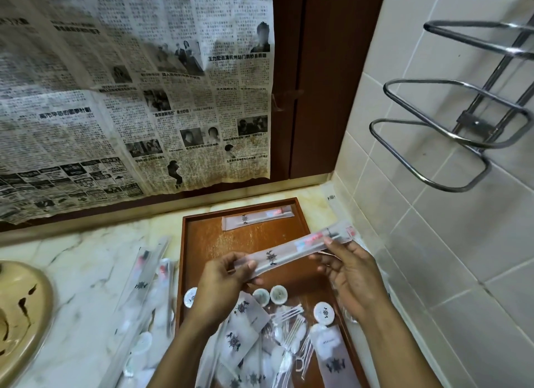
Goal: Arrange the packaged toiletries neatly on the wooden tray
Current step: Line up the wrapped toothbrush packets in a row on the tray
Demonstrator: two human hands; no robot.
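**A:** Forearms (185,347) first, nearest of all, over a heap of flat sachets (242,330) and cotton swab packets (289,327) on the near end of the wooden tray (185,243).

**B:** And the grips?

**A:** Left grip (222,278) pinches one end of a long toothbrush packet (289,250) between thumb and curled fingers. Right grip (352,275) pinches the other end with its fingertips. The packet spans from one grip to the other, slanted, with its right end farther from us. It is held above the tray.

**B:** What lies under them?

**A:** Small round containers (278,294) sit on the tray, below and between the two grips. Beyond the grips, a second toothbrush packet (257,218) lies flat near the tray's far rim.

**B:** Off the tray?

**A:** Left of the left grip, more long packets (144,286) lie loose on the marble counter (86,257), with a basin (20,301) farther left. Beyond the right grip, another packet (332,197) lies on the counter by the tiled wall. Newspaper (130,84) hangs behind, and a metal rack (448,142) is fixed on the wall to the right.
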